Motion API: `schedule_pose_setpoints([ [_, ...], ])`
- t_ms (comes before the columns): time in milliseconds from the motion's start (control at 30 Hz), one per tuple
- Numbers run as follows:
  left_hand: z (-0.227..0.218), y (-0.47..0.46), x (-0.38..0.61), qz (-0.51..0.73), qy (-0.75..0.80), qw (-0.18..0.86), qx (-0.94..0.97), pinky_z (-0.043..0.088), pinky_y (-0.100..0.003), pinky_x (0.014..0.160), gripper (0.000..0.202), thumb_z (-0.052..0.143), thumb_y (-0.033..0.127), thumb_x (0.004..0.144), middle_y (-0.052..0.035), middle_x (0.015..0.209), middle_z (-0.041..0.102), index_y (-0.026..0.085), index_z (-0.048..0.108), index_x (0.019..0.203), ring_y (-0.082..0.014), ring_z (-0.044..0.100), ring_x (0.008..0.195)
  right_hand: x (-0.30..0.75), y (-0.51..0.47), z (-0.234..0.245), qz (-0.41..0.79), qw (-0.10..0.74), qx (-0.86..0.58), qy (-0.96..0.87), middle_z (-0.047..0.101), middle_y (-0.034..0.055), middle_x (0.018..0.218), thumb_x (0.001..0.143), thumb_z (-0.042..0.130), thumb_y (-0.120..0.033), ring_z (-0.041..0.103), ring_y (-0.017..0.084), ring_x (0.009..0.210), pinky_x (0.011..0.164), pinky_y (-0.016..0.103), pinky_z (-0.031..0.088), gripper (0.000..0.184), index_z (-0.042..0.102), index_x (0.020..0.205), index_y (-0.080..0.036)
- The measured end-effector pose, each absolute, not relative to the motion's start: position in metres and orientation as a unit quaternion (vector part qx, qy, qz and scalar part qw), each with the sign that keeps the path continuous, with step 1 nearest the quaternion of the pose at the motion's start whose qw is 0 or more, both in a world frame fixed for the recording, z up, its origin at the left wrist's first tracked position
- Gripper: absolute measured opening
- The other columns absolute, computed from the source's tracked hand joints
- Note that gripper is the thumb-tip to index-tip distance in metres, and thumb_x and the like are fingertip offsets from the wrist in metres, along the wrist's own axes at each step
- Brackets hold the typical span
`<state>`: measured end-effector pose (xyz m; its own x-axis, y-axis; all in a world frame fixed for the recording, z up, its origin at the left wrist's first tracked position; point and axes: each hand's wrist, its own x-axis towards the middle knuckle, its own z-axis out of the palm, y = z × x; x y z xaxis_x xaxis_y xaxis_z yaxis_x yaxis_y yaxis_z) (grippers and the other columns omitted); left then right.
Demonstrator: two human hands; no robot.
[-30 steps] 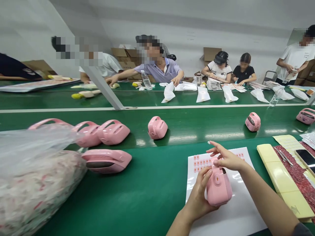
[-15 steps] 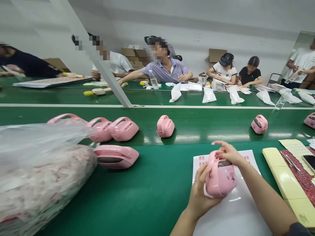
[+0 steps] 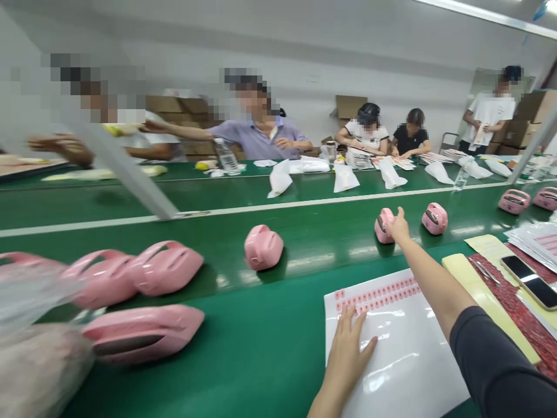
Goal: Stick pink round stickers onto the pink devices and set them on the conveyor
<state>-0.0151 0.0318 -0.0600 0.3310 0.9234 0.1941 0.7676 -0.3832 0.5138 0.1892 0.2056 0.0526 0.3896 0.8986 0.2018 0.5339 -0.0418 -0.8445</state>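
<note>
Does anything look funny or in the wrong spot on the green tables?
One pink plastic case looks out of place. It sits alone on the nearer green belt, while the other pink cases sit on the belt behind it. Those cases also point different ways.

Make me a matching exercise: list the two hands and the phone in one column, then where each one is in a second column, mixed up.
Things:
1. left hand
2. right hand
3. phone

Places:
A. on the red mat
B. flat on the sticker sheet
C. touching a pink case

Right pairs: 1-B, 2-C, 3-A
</note>
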Motion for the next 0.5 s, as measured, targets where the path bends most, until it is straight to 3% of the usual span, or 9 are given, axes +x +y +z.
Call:
schedule_pose_setpoints([
  [67, -0.059, 0.033, -0.018, 0.212, 0.524, 0.164, 0.809, 0.031, -0.053, 0.097, 0.044, 0.049, 0.03, 0.076, -0.0198, 0.129, 0.044, 0.013, 0.054, 0.115, -0.0345, 0.034, 0.123, 0.199, 0.194, 0.059, 0.19, 0.449, -0.684, -0.543, 0.054, 0.007, 0.11, 0.085, 0.05, -0.03, 0.056, 0.019, 0.092, 0.077, 0.039, 0.048, 0.03, 0.05, 0.112, -0.015],
  [200, -0.06, 0.033, -0.021, 0.186, 0.5, 0.152, 0.832, 0.029, -0.052, 0.099, 0.052, 0.048, 0.041, 0.076, -0.0174, 0.133, 0.038, 0.016, 0.048, 0.121, -0.0337, 0.032, 0.125, 0.234, 0.149, 0.067, 0.176, 0.41, -0.689, -0.572, 0.053, 0.0068, 0.112, 0.085, 0.049, -0.031, 0.056, 0.019, 0.093, 0.077, 0.039, 0.048, 0.031, 0.05, 0.112, -0.015],
  [267, -0.059, 0.031, -0.019, 0.182, 0.495, 0.154, 0.836, 0.029, -0.052, 0.099, 0.057, 0.046, 0.044, 0.076, -0.0176, 0.137, 0.032, 0.016, 0.043, 0.126, -0.0335, 0.029, 0.126, 0.256, 0.112, 0.068, 0.176, 0.384, -0.701, -0.575, 0.056, 0.0051, 0.105, 0.083, 0.052, -0.03, 0.056, 0.019, 0.091, 0.077, 0.038, 0.048, 0.026, 0.054, 0.104, -0.014],
  [367, -0.056, 0.028, -0.014, 0.162, 0.493, 0.155, 0.841, 0.027, -0.051, 0.1, 0.062, 0.042, 0.047, 0.077, -0.018, 0.14, 0.027, 0.016, 0.037, 0.129, -0.0318, 0.025, 0.128, 0.29, 0.044, 0.065, 0.194, 0.323, -0.707, -0.598, 0.056, 0.001, 0.082, 0.074, 0.061, -0.023, 0.055, 0.016, 0.083, 0.077, 0.033, 0.045, 0.009, 0.059, 0.073, -0.014],
  [500, -0.054, 0.027, -0.012, 0.117, 0.481, 0.162, 0.854, 0.023, -0.055, 0.1, 0.062, 0.043, 0.049, 0.075, -0.0177, 0.139, 0.03, 0.017, 0.039, 0.128, -0.0326, 0.025, 0.128, 0.325, -0.044, 0.049, 0.231, 0.299, -0.736, -0.562, 0.05, 0.0001, 0.073, 0.072, 0.057, -0.023, 0.052, 0.015, 0.072, 0.067, 0.029, 0.044, 0.013, 0.052, 0.061, -0.017],
])
